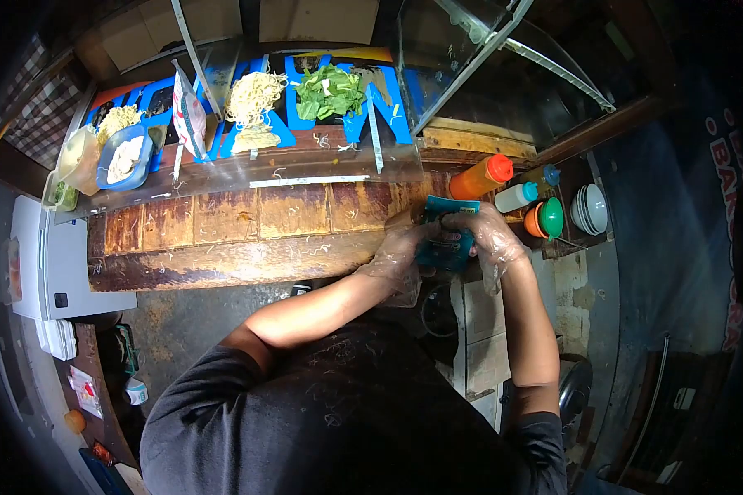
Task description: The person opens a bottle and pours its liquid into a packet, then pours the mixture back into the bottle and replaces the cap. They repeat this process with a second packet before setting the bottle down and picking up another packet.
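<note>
A teal packet is between my two hands, just beyond the right end of the wooden counter's front edge. My left hand, in a clear plastic glove, has its fingers closed on the packet's left side. On the other side my right hand, gloved the same way, grips the packet near its top. The packet's lower part hangs under my fingers. Close behind my hands lie an orange bottle with a red cap and a white bottle with a light blue cap.
Noodles and chopped greens lie on a blue-patterned shelf behind the wooden counter. A blue tub stands at the left. Green and orange cups and stacked white bowls are at the right.
</note>
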Demonstrator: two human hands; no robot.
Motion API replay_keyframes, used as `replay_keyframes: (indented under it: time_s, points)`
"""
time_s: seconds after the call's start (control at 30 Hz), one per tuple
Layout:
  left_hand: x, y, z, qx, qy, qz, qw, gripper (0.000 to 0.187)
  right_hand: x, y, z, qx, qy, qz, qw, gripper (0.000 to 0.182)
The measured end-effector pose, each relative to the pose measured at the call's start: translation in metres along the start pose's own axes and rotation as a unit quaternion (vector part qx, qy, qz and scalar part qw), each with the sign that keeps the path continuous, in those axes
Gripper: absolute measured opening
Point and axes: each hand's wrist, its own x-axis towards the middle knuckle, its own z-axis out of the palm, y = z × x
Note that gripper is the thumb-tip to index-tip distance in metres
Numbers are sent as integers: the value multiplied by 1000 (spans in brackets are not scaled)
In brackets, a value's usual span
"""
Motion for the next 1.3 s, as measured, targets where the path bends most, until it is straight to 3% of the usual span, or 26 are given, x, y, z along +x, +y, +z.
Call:
replay_keyframes:
  time_s: [0.17, 0.7, 1.3]
  points:
    - [15, -12, -12, 3, -36, 16, 999, 37, 0, 0, 1, -20, 10, -23, 999, 23]
    - [0, 1, -2, -7, -12, -14, 1000, 36, 0, 0, 4, 19, 22, 1, 1000, 20]
    - [-26, 5, -2, -82, -108, -24, 991, 39, 6, 13, -1, 44, 0, 5, 999, 24]
